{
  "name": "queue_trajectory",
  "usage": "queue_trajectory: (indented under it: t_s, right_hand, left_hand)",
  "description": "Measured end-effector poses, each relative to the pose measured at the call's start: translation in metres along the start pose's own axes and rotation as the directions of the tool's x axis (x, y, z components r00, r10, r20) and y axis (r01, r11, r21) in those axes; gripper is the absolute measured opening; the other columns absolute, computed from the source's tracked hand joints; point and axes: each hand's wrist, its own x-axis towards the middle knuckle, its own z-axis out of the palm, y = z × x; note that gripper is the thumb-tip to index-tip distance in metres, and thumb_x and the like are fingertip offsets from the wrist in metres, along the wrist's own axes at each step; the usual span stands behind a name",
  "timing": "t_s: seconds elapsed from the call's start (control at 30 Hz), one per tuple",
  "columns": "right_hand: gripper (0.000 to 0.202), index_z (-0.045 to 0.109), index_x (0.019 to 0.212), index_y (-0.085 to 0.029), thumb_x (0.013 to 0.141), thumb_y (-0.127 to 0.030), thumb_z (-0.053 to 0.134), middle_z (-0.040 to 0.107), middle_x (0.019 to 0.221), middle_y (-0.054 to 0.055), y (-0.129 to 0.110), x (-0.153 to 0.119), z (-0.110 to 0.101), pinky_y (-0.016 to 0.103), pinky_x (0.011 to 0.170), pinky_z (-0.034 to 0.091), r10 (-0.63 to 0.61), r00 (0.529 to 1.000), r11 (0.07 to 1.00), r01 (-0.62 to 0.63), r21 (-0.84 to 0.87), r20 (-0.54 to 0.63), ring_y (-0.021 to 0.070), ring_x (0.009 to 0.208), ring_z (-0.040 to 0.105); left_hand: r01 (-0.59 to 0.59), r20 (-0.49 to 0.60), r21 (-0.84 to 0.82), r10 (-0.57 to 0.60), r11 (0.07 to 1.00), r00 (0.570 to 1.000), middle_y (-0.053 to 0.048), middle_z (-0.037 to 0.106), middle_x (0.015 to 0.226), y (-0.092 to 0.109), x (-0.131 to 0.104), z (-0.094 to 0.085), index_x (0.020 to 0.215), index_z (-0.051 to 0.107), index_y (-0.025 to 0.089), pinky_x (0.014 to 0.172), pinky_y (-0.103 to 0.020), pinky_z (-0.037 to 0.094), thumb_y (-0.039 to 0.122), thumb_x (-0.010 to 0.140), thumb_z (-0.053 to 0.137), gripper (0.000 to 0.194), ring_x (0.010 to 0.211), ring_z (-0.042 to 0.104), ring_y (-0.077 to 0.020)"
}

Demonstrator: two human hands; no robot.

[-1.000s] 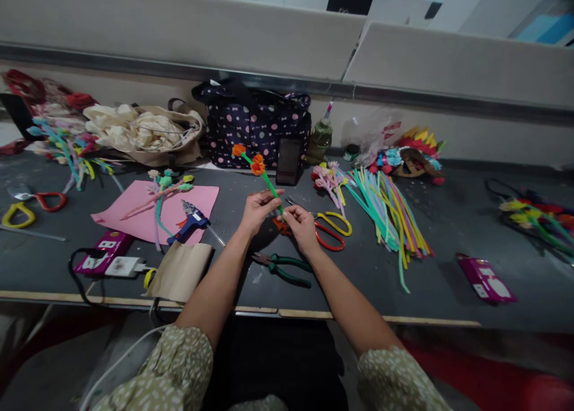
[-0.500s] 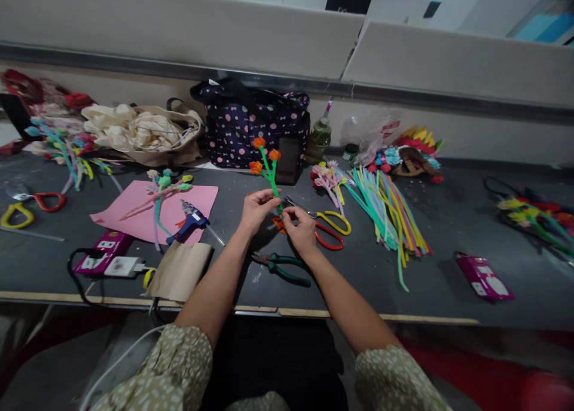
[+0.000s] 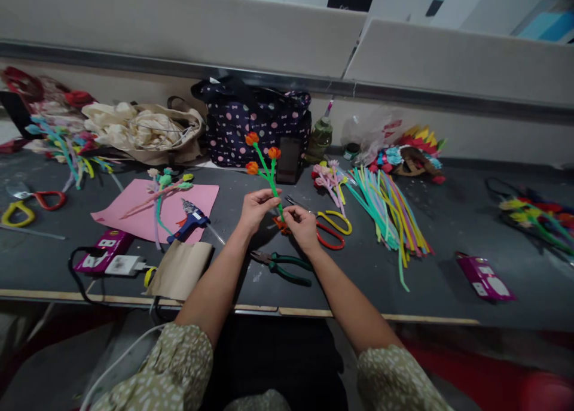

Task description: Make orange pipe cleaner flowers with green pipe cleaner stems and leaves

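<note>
Dark table [image 3: 448, 231] bears tote [image 3: 155, 156] of cream material [image 3: 152, 128]; hands [image 3: 257, 210] [image 3: 302, 225] pinch orange-flowered stem [image 3: 271, 179].

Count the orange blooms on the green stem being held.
3: top bloom, lower-left bloom and right bloom, all on the stem above the left hand; none appears hidden.
</note>
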Motion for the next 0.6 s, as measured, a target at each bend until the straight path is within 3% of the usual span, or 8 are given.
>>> queue_trajectory:
  t_s: [0.23, 0.4, 0.6]
  right_hand:
    - [0.029, 0.064, 0.08, -0.018, 0.073, -0.046, 0.063, 0.07, 0.066, 0.002, -0.0004, 0.0008, -0.0001, 0.025, 0.057, 0.05, 0.085, 0.994, 0.989, -0.092, 0.115, 0.062, 0.0127, 0.056, 0.061]
    - [0.032, 0.065, 0.085, -0.018, 0.073, -0.048, 0.062, 0.071, 0.073, 0.003, 0.0021, 0.0028, 0.0013, 0.026, 0.059, 0.051, 0.126, 0.99, 0.978, -0.134, 0.16, 0.057, 0.0129, 0.06, 0.062]
    - [0.028, 0.067, 0.083, -0.017, 0.076, -0.042, 0.058, 0.068, 0.072, 0.003, 0.0032, 0.0063, -0.0022, 0.027, 0.066, 0.052, 0.079, 0.997, 0.991, -0.077, 0.109, -0.014, 0.0127, 0.063, 0.061]
  left_hand:
    - [0.015, 0.024, -0.004, -0.015, 1.0, 1.0, -0.004, 0.071, 0.078, 0.0029, -0.0012, 0.0002, 0.085, 0.074, 0.016, 0.067, -0.025, 0.048, 0.031, 0.058, 0.079, 0.031, 0.066, 0.06, -0.0124]
    - [0.011, -0.041, -0.008, -0.011, 1.0, 0.999, -0.004, 0.071, 0.079, 0.0026, 0.001, -0.0019, 0.088, 0.074, 0.017, 0.066, -0.025, 0.047, 0.031, 0.058, 0.079, 0.033, 0.065, 0.059, -0.0119]
    - [0.013, -0.079, -0.015, -0.014, 1.0, 0.997, -0.003, 0.071, 0.077, -0.0004, 0.0034, -0.0046, 0.089, 0.074, 0.018, 0.064, -0.024, 0.046, 0.031, 0.058, 0.08, 0.034, 0.062, 0.058, -0.0105]
